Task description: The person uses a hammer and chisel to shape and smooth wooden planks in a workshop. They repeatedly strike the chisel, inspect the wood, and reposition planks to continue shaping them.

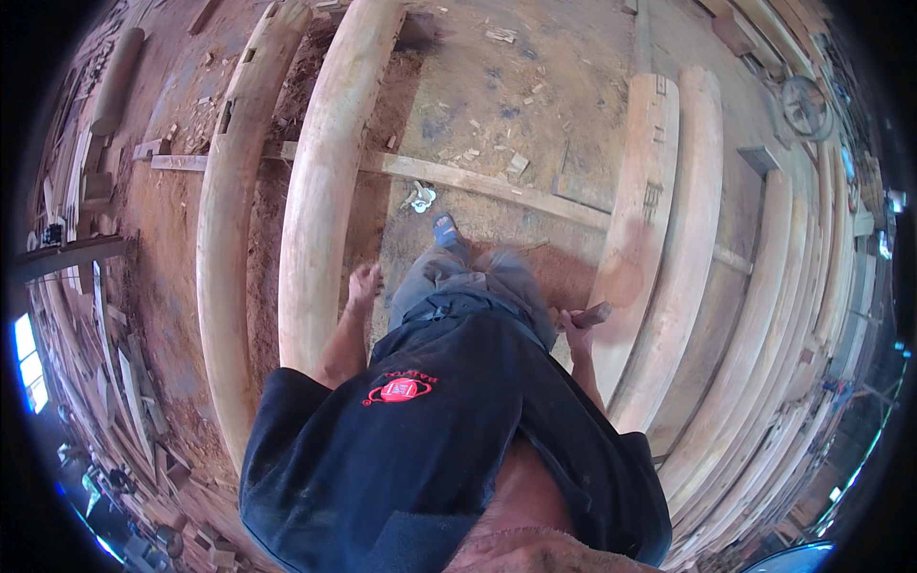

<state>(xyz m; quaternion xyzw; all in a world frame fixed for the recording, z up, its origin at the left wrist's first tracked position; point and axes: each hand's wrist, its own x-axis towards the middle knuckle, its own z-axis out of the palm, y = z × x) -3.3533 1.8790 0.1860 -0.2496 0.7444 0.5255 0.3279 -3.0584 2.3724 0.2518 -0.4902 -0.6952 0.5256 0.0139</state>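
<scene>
My right hand [578,336] is closed round a short, dark wooden piece [594,314], whose blunt end points right. It hovers beside a pale, squared log [642,196] with dark slots cut along its upper face; I cannot tell whether the piece touches the log. My left hand [365,285] hangs with its fingers curled in, and nothing shows in it. Nearest to that hand is a long, smooth, peeled log [330,181] on my left. My legs stand between the logs, one sandalled foot [445,229] stepping forward.
A slotted round log [227,258] lies farther left. A crosswise timber [487,186] runs beneath the logs ahead of my foot, close to a small white object [420,197]. More peeled logs [693,239] line the right. Wood offcuts [119,382] pile up at left; chips litter the ground.
</scene>
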